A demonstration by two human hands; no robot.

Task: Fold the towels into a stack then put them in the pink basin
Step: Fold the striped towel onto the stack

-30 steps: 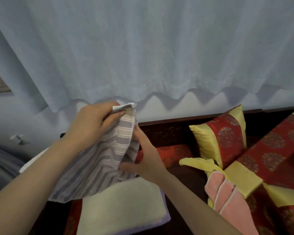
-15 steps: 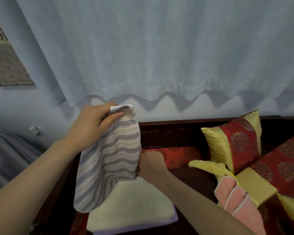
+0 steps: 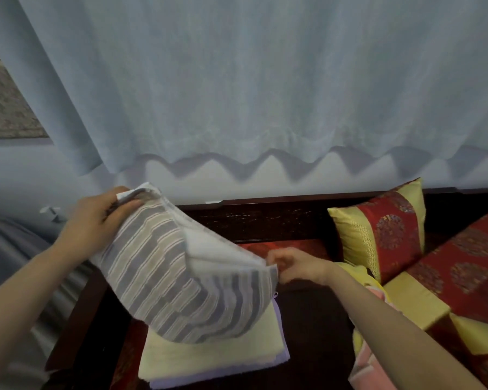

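Our left hand [image 3: 96,223] pinches the upper corner of the striped towel [image 3: 181,291], which hung in a narrow drop a moment ago and now stretches wide, since our right hand [image 3: 296,266], fingers curled, has drawn the lower corner out rightward and seems to pinch it. We judge it opened for folding, not yet stacked. It sags, grey-and-cream striped, a white flap turned over, just above the folded cream towel [image 3: 209,356] on the bench [image 3: 307,327]; no pink basin shows.
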